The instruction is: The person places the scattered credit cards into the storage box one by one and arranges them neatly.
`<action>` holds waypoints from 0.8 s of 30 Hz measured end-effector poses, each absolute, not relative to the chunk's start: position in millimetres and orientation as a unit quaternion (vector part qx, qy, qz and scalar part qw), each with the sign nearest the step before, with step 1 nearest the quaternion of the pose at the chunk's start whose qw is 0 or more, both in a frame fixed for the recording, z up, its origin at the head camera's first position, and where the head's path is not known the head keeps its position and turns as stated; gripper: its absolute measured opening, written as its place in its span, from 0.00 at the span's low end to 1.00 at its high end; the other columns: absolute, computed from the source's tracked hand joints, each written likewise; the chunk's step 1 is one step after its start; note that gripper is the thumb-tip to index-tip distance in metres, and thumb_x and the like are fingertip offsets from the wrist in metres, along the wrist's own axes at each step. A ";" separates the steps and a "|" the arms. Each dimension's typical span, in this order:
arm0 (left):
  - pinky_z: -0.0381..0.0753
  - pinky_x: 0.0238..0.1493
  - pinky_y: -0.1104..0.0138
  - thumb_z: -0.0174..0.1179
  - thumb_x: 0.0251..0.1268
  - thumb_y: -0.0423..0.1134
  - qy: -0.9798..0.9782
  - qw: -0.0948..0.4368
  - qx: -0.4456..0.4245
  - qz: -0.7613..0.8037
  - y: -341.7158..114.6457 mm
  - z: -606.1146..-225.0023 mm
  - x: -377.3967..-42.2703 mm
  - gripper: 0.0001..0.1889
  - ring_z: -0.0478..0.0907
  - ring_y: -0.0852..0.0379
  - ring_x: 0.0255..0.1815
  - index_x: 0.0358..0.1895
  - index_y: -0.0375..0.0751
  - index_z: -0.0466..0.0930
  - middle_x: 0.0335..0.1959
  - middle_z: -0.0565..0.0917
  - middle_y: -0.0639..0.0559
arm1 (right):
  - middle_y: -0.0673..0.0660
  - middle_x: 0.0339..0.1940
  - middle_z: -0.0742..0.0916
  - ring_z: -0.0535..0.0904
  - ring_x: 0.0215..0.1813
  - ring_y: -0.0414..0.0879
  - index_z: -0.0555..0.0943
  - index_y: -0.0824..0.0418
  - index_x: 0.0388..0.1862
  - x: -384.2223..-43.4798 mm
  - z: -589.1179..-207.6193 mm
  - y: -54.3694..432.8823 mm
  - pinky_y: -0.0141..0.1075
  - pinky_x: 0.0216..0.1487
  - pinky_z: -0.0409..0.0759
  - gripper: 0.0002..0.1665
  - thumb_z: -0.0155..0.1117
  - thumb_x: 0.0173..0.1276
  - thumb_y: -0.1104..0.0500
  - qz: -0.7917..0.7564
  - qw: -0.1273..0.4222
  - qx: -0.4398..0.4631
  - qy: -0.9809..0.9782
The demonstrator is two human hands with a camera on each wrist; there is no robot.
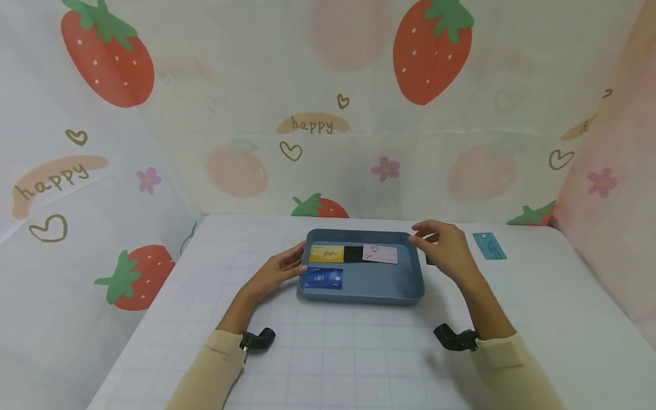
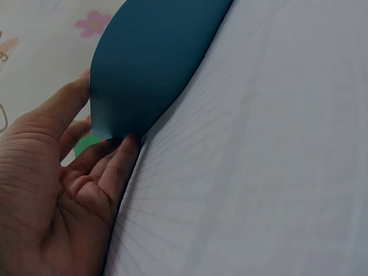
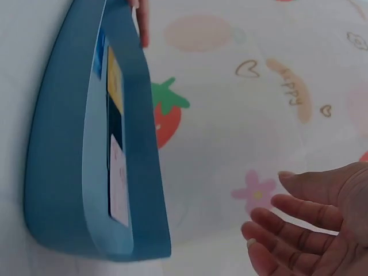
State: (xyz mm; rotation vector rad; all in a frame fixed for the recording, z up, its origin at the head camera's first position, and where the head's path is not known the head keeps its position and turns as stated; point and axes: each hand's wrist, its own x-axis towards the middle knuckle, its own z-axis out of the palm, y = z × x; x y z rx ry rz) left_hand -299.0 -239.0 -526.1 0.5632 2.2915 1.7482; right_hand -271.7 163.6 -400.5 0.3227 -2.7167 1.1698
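Note:
A blue-grey tray [image 1: 369,293] lies on the white table with cards in it. Inside are a yellow card [image 1: 326,254], a black card [image 1: 352,254], a pale pink card [image 1: 380,254] overlapping the black one, and a blue VIP card [image 1: 324,278]. My left hand [image 1: 279,269] grips the tray's left end, its thumb at the wall and other fingertips by the bottom edge in the left wrist view. By the tray's far right corner hovers my right hand [image 1: 448,250], fingers loosely bent and holding nothing; the right wrist view shows it apart from the tray.
On the table [image 1: 348,353], a teal VIP card [image 1: 490,246] lies to the right of the right hand. A small dark item [image 1: 429,260] shows partly behind that hand. A strawberry-printed curtain [image 1: 359,171] hangs behind the table and along both sides.

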 end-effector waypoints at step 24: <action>0.63 0.74 0.63 0.63 0.74 0.44 0.777 0.103 0.188 0.592 -238.5 -524.4 -298.6 0.39 0.61 0.53 0.78 0.82 0.46 0.54 0.81 0.58 0.49 | 0.71 0.56 0.85 0.81 0.57 0.66 0.80 0.70 0.61 -293.8 -437.7 227.9 0.58 0.50 0.84 0.24 0.68 0.71 0.57 0.363 0.072 0.094 -0.924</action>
